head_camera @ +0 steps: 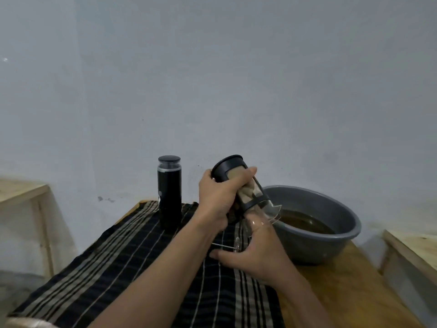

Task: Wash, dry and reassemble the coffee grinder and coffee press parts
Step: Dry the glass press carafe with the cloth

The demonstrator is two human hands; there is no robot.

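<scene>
Above the striped cloth [142,268], at the centre of the wooden table [354,292], the left hand [218,195] grips the mesh filter [251,194], fingers wrapped round its upper half. The filter is tilted, black rim up and to the left, with its lower end at the mouth of the glass carafe [260,218]. The right hand [257,256] holds the carafe from below, fingers curled round its base. The black grinder [169,192] stands upright on the cloth, left of the hands. The grey basin [331,247] of brown water [305,221] sits to the right.
</scene>
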